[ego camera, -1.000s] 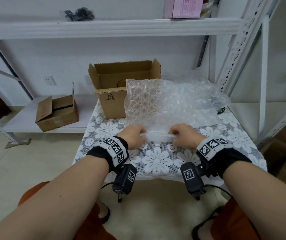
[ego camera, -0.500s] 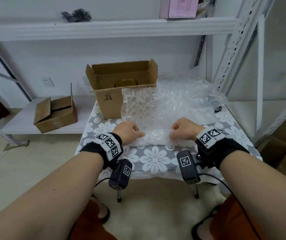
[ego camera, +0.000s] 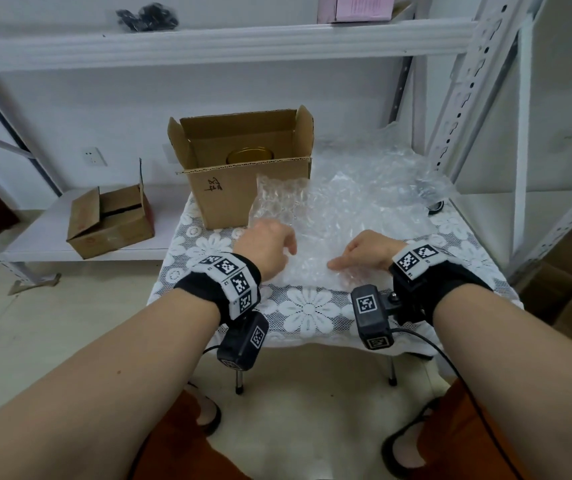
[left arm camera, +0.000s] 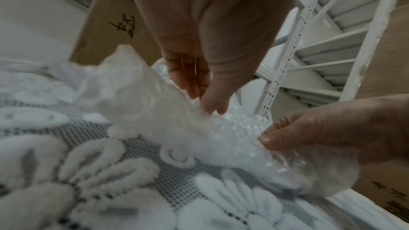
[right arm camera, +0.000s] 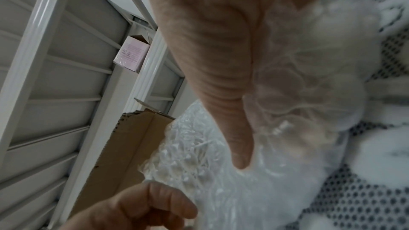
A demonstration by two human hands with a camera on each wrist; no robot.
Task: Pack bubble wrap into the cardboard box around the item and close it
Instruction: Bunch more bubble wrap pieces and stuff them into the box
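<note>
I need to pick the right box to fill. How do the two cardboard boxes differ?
The larger brown cardboard box stands on the lace-covered table, flaps open, a gold round lid visible inside. The smaller brown cardboard box sits on the low white shelf, flaps partly folded down. Both are plain brown cardboard.

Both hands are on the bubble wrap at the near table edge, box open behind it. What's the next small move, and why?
Probably keep gathering the bubble wrap into a tighter bundle, then lift it toward the cardboard box. The left hand and right hand each pinch its near edge, yet most of the sheet lies spread on the table. The box's flaps stand open, a gold-rimmed item inside with no wrap around it.
</note>
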